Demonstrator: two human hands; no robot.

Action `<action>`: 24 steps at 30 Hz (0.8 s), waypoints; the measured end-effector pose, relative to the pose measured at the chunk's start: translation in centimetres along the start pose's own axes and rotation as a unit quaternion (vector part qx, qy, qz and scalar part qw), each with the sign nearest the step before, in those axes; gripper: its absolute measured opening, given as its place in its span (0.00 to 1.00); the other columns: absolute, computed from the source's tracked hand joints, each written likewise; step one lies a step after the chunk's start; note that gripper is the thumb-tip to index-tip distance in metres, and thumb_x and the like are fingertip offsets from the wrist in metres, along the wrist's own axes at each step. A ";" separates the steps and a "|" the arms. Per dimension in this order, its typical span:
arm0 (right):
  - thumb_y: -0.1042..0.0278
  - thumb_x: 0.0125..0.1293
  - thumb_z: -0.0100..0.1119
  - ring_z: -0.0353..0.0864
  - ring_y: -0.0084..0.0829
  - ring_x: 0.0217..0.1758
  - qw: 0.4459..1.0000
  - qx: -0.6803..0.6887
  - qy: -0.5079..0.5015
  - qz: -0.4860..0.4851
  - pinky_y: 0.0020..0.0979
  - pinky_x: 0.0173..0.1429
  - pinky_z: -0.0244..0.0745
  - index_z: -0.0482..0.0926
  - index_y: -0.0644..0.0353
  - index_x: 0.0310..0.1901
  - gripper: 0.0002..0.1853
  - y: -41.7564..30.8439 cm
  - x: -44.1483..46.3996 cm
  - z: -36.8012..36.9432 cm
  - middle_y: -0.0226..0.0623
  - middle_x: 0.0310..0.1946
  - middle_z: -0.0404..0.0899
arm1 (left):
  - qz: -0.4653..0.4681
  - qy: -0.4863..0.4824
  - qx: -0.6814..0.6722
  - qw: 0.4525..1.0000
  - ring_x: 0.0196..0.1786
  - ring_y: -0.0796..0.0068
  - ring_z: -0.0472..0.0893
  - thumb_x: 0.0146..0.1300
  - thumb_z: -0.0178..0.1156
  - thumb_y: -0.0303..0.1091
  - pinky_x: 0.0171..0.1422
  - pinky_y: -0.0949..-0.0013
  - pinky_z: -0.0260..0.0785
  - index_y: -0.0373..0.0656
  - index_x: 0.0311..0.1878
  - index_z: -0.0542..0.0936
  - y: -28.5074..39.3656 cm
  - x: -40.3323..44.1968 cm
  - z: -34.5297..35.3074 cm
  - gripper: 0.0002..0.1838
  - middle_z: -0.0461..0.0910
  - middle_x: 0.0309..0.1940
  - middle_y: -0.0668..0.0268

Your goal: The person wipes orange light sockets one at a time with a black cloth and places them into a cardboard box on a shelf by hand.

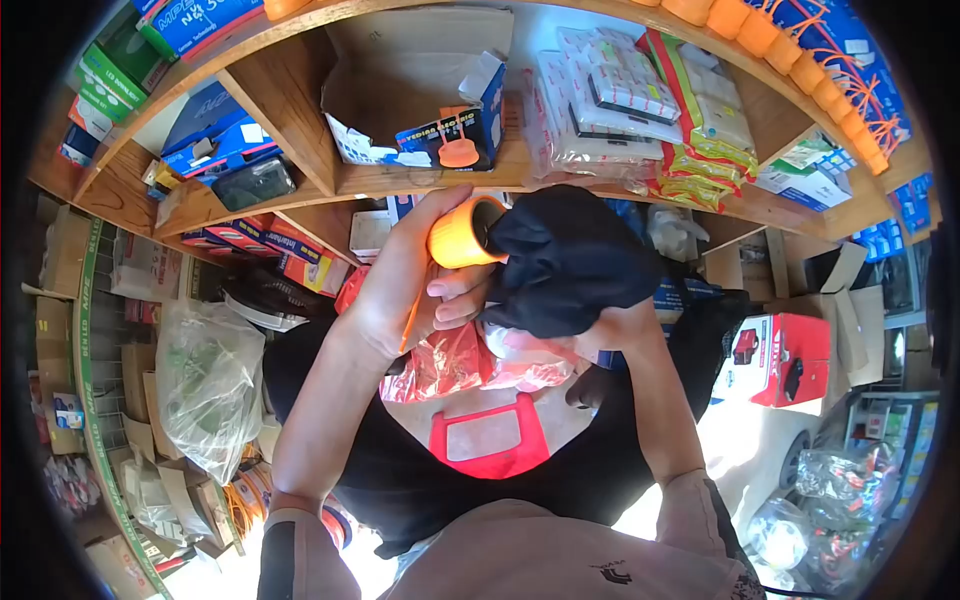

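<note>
My left hand (395, 275) is wrapped round an orange lamp holder (456, 240), whose dark open end faces right. A thin orange wire (412, 318) hangs from it along my palm. Bunched up in my right hand (622, 325) is a black cloth (575, 265), and it touches the rim of the lamp holder. My right fingers are mostly hidden behind the cloth. Below both hands lies a red plastic bag (450, 362), with pale wrapping beside it.
A wooden shelf (400, 180) crosses in front, holding an open cardboard box (400, 70) and white plastic packets (610, 95). More orange lamp holders (725, 18) line the upper ledge. A red box (790, 360) stands right, a clear plastic bag (210, 370) left. A red stool (490, 465) shows between my legs.
</note>
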State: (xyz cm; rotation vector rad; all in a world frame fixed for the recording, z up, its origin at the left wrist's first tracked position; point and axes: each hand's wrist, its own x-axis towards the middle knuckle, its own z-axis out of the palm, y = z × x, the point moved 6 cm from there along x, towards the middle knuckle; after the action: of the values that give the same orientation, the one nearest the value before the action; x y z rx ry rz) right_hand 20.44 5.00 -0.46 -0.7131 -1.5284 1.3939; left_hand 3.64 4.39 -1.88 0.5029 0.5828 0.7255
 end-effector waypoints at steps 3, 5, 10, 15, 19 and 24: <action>0.75 0.55 0.76 0.81 0.38 0.56 0.930 -0.244 -0.056 -0.268 0.40 0.67 0.72 0.80 0.65 0.56 0.26 -2.9 -0.4 1.3 0.42 0.55 0.83 | 0.010 0.038 0.023 0.999 0.13 0.78 0.66 0.75 0.48 0.63 0.14 0.75 0.51 0.48 0.36 0.78 -0.1 0.0 0.4 0.27 0.63 0.12 0.72; 0.74 0.54 0.77 0.82 0.37 0.53 0.966 -0.141 0.083 -0.198 0.38 0.63 0.74 0.81 0.66 0.51 0.22 -2.0 -0.9 -0.1 0.41 0.49 0.84 | 0.059 0.133 0.129 0.981 0.14 0.78 0.68 0.75 0.49 0.63 0.15 0.73 0.55 0.48 0.34 0.77 0.6 -0.4 0.9 0.27 0.65 0.12 0.72; 0.78 0.55 0.73 0.83 0.36 0.52 0.984 -0.119 0.072 -0.113 0.35 0.60 0.75 0.82 0.66 0.48 0.18 -2.8 -1.3 -1.3 0.40 0.45 0.84 | 0.189 0.073 0.220 0.954 0.31 0.67 0.82 0.75 0.48 0.64 0.38 0.64 0.75 0.37 0.39 0.78 1.2 -0.2 1.6 0.32 0.82 0.33 0.56; 0.79 0.54 0.69 0.85 0.43 0.50 0.979 -0.084 0.106 -0.151 0.36 0.62 0.76 0.86 0.65 0.49 0.18 -2.5 -1.6 -1.7 0.44 0.44 0.86 | 0.284 0.004 0.175 0.943 0.46 0.71 0.84 0.76 0.50 0.60 0.52 0.68 0.79 0.33 0.52 0.82 2.0 -0.9 1.8 0.33 0.82 0.46 0.58; 0.75 0.51 0.72 0.85 0.46 0.48 0.831 -0.423 0.108 -0.345 0.40 0.60 0.77 0.88 0.61 0.45 0.17 -4.5 -2.2 -0.8 0.43 0.42 0.86 | 0.437 -0.012 0.343 0.831 0.55 0.65 0.80 0.74 0.49 0.58 0.61 0.62 0.70 0.31 0.44 0.84 3.3 -1.8 2.2 0.33 0.80 0.50 0.56; 0.76 0.43 0.74 0.83 0.40 0.38 0.864 -0.325 0.261 -0.283 0.38 0.44 0.78 0.83 0.58 0.31 0.12 -2.9 -1.5 -0.9 0.36 0.31 0.82 | 0.415 -0.079 0.444 0.790 0.57 0.60 0.77 0.69 0.63 0.51 0.62 0.59 0.66 0.37 0.35 0.81 1.5 -1.7 4.2 0.23 0.76 0.53 0.53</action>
State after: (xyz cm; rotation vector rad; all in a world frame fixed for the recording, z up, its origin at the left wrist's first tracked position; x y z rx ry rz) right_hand 22.37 3.51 1.88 -0.8516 -1.5667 0.1881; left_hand 4.59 3.21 2.61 1.7654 0.5074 1.2092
